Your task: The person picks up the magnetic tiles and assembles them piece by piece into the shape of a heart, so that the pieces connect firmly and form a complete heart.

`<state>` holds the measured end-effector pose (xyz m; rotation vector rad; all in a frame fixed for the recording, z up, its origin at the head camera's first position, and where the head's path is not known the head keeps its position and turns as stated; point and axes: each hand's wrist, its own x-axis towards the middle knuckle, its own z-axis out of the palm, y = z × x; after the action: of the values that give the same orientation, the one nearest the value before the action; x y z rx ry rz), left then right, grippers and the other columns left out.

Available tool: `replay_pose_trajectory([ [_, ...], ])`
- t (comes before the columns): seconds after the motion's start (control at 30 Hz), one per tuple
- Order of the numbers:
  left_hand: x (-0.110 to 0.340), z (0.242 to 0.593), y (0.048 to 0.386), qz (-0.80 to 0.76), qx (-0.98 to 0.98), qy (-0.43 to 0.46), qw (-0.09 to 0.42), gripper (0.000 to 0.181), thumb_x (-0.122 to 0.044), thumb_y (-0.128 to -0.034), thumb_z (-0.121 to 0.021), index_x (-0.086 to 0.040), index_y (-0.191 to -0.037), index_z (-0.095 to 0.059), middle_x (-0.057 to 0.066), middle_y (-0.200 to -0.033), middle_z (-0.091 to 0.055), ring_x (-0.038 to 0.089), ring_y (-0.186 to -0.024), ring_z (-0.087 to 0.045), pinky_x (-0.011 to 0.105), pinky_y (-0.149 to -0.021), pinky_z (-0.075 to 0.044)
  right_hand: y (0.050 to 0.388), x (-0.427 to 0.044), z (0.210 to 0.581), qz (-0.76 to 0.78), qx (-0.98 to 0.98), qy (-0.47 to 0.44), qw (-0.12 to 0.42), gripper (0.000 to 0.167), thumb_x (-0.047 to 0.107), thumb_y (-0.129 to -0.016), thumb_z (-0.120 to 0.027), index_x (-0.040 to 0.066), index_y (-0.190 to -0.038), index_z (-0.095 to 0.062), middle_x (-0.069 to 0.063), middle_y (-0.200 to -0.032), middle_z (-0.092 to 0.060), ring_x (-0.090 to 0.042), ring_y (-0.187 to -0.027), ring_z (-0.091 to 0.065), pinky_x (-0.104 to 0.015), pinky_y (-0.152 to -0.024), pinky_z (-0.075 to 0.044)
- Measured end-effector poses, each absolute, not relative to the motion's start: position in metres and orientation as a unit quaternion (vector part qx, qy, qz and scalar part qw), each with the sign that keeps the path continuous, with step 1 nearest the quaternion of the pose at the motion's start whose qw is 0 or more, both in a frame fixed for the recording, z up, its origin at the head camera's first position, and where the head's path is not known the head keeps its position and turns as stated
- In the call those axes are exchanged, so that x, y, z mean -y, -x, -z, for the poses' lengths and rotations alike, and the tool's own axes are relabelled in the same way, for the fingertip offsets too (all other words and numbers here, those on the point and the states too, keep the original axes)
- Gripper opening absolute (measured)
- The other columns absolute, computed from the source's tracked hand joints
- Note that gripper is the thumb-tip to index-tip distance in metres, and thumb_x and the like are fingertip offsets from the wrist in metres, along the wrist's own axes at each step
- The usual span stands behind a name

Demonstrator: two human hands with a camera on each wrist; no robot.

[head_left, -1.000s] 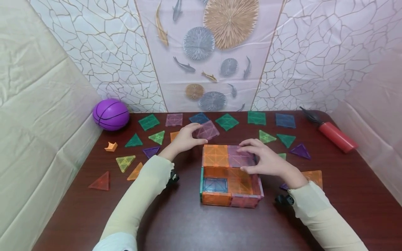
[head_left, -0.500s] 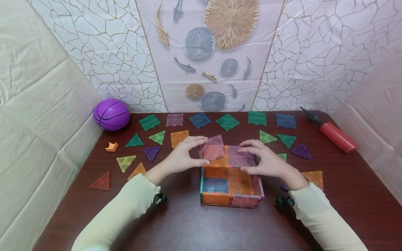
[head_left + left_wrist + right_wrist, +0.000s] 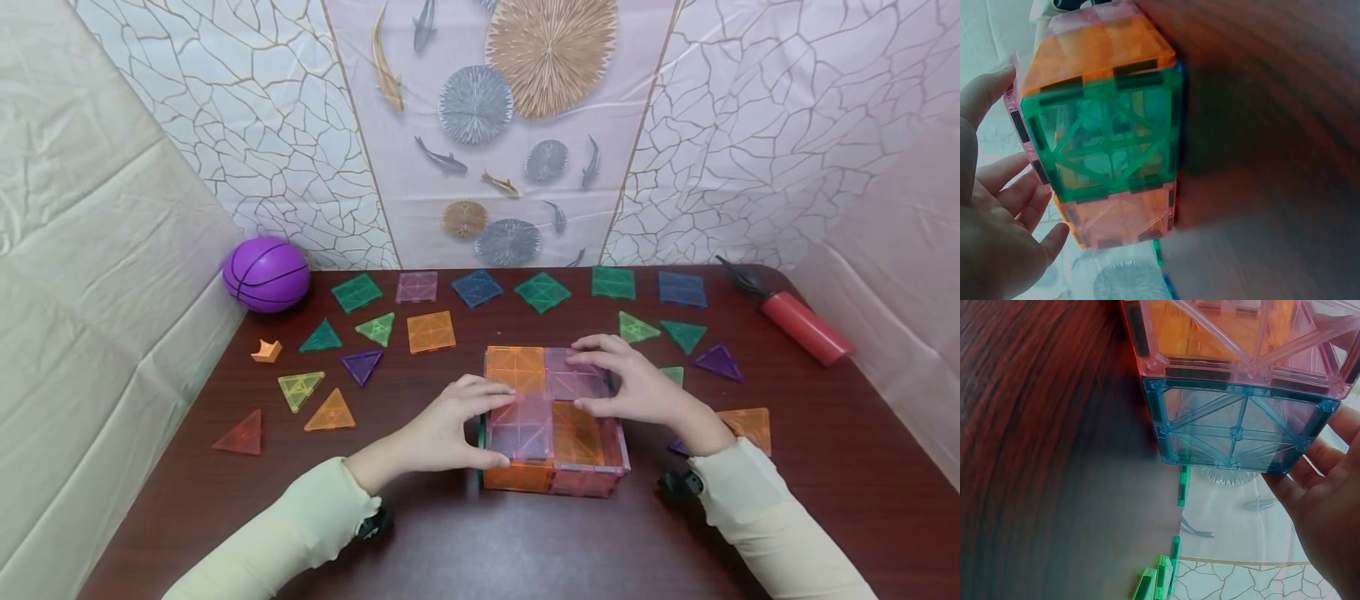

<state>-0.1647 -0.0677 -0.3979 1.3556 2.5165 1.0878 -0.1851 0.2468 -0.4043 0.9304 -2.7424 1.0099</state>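
A low box of translucent tiles stands mid-table, its near walls an orange tile (image 3: 517,477) and a pink one (image 3: 583,482). My left hand (image 3: 450,425) pinches a pink square tile (image 3: 525,429) by its far and near edges, over the front left quarter of the top. In the left wrist view that pink tile (image 3: 1025,134) stands slightly off the green side wall (image 3: 1110,137). My right hand (image 3: 637,387) holds the back right corner, fingers on the pink top tile (image 3: 573,373); a blue side wall (image 3: 1235,428) shows in the right wrist view.
Flat square and triangular tiles lie around the box, among them an orange square (image 3: 431,332) and a red triangle (image 3: 242,433). A purple ball (image 3: 266,273) sits at the back left, a red pump (image 3: 806,327) at the back right. A small orange piece (image 3: 266,350) lies left.
My left hand has brought the pink tile from behind the box toward the front, over the front left opening. My right hand has stayed at the back right corner.
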Motion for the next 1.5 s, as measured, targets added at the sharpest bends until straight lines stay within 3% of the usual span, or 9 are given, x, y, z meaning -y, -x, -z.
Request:
replay_pose_trajectory([
  [0.43, 0.069, 0.401, 0.164, -0.323, -0.831, -0.452, 0.035, 0.071, -0.036, -0.0739, -0.083, -0.014, -0.137, -0.056, -0.002, -0.138, -0.053, 0.015, -0.125, -0.040, 0.042, -0.102, -0.039, 0.184, -0.246, 0.406, -0.322, 0.900, -0.292, 0.042, 0.055, 0.027, -0.074, -0.082, 0.012, -0.124, -0.065, -0.007, -0.134, -0.050, -0.028, -0.125, -0.041, -0.055, -0.096, -0.041],
  [0.8, 0.073, 0.409, 0.162, -0.351, -0.815, -0.460, 0.026, 0.068, -0.032, -0.0766, -0.081, -0.011, -0.136, -0.055, 0.001, -0.141, -0.051, 0.019, -0.129, -0.037, 0.047, -0.103, -0.037, 0.183, -0.246, 0.410, -0.322, 0.900, -0.289, 0.046, 0.056, 0.028, -0.075, -0.082, 0.012, -0.125, -0.064, -0.007, -0.136, -0.050, -0.028, -0.125, -0.041, -0.055, -0.096, -0.041],
  [1.1, 0.074, 0.412, 0.164, -0.377, -0.812, -0.445, 0.030, 0.072, -0.030, -0.0752, -0.083, -0.013, -0.138, -0.054, 0.006, -0.150, -0.039, 0.021, -0.136, -0.030, 0.050, -0.106, -0.036, 0.182, -0.246, 0.409, -0.334, 0.896, -0.289, 0.047, 0.056, 0.026, -0.074, -0.082, 0.011, -0.125, -0.064, -0.008, -0.136, -0.050, -0.028, -0.125, -0.042, -0.055, -0.096, -0.041],
  [1.2, 0.075, 0.414, 0.164, -0.385, -0.816, -0.427, 0.055, 0.079, -0.031, -0.0757, -0.082, -0.012, -0.144, -0.046, 0.006, -0.156, -0.028, 0.025, -0.143, -0.019, 0.056, -0.107, -0.032, 0.182, -0.246, 0.409, -0.334, 0.896, -0.290, 0.048, 0.056, 0.026, -0.074, -0.082, 0.011, -0.125, -0.064, -0.008, -0.136, -0.050, -0.028, -0.125, -0.042, -0.054, -0.096, -0.041],
  [1.3, 0.076, 0.416, 0.163, -0.392, -0.827, -0.392, 0.097, 0.098, -0.034, -0.0750, -0.083, -0.015, -0.153, -0.028, 0.003, -0.162, -0.007, 0.027, -0.147, -0.008, 0.059, -0.109, -0.028, 0.183, -0.246, 0.409, -0.333, 0.896, -0.291, 0.048, 0.056, 0.026, -0.074, -0.082, 0.011, -0.125, -0.064, -0.008, -0.136, -0.049, -0.027, -0.124, -0.044, -0.053, -0.096, -0.043],
  [1.4, 0.076, 0.419, 0.163, -0.401, -0.834, -0.349, 0.150, 0.118, -0.038, -0.0727, -0.084, -0.021, -0.157, -0.003, -0.001, -0.162, 0.011, 0.024, -0.148, -0.001, 0.056, -0.112, -0.024, 0.182, -0.246, 0.409, -0.333, 0.896, -0.290, 0.045, 0.058, 0.026, -0.075, -0.082, 0.011, -0.127, -0.063, -0.008, -0.138, -0.049, -0.027, -0.124, -0.046, -0.051, -0.096, -0.044],
  [1.5, 0.075, 0.422, 0.162, -0.417, -0.830, -0.319, 0.190, 0.130, -0.040, -0.0711, -0.085, -0.022, -0.154, 0.013, 0.000, -0.160, 0.016, 0.019, -0.147, 0.002, 0.050, -0.115, -0.019, 0.183, -0.248, 0.410, -0.334, 0.897, -0.287, 0.039, 0.061, 0.028, -0.076, -0.082, 0.011, -0.130, -0.061, -0.008, -0.141, -0.048, -0.028, -0.127, -0.046, -0.053, -0.098, -0.043],
])
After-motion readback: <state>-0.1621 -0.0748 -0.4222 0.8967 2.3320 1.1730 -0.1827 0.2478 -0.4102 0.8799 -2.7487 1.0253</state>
